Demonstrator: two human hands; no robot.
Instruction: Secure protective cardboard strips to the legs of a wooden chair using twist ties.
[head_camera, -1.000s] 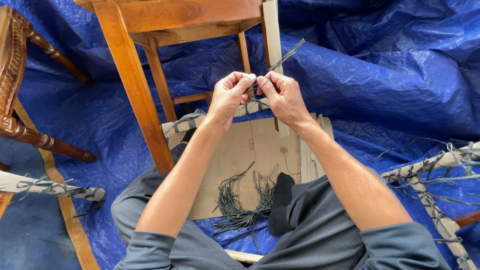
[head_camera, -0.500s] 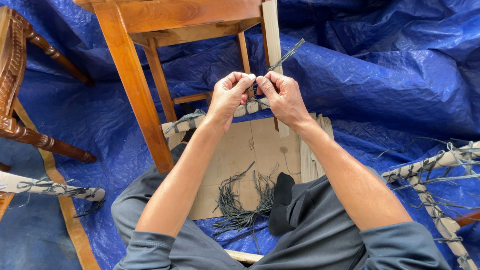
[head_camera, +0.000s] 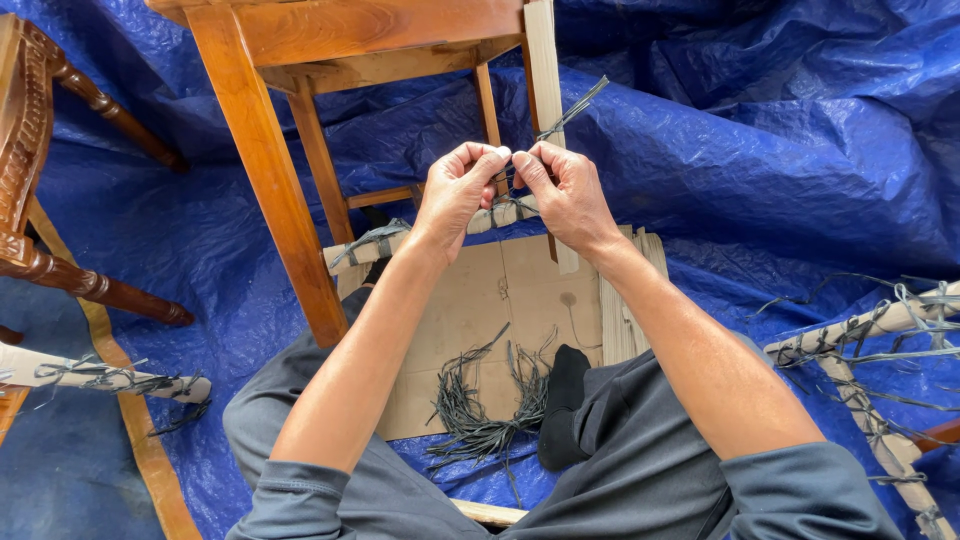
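Blue tarp (head_camera: 780, 150) under everything, wooden chair leg (head_camera: 265, 170) at my left. My left hand (head_camera: 455, 195) and right hand (head_camera: 565, 195) pinch the dark strand (head_camera: 568, 112) over the pale wrapped rod (head_camera: 400, 237), thumbs touching. Nothing has shifted since a second ago, so I judge the knot mid-tightening.

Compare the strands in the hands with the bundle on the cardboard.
The strands pinched between the left hand and right hand are few, pulled straight and tied around the pale rail; the bundle is many strands, loose and curved, lying untouched on the cardboard. Both are thin, flat and dark grey.
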